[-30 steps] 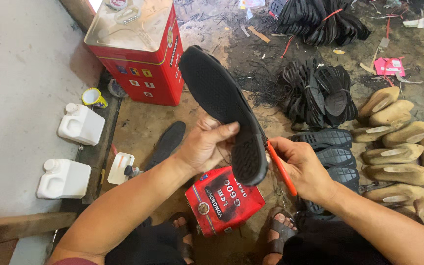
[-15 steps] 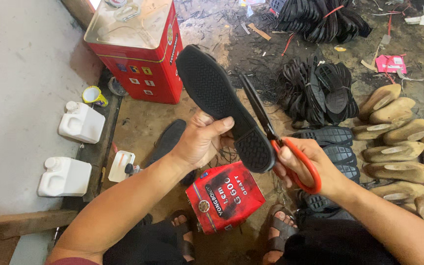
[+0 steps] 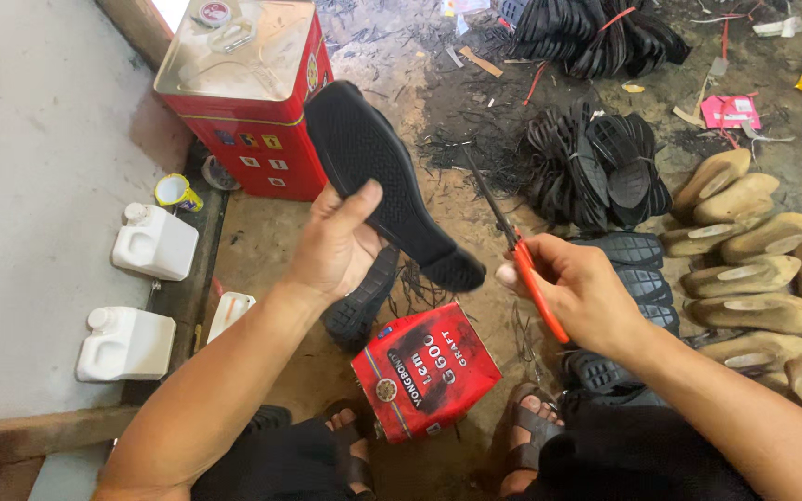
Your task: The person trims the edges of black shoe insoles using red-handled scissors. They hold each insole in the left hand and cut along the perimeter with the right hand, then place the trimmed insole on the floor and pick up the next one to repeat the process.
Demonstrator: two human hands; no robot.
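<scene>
left hand grips a black shoe sole; right hand clasps red-handled scissors.

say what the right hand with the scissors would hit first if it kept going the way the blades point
The right hand holds red-handled scissors pointing up and left. Probably the frayed black trimmings on the ground past the black sole; depth is unclear.

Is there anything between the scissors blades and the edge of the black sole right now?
Nothing visible. The scissors in the right hand sit beside the black sole held by the left hand, with open air between them.
</scene>
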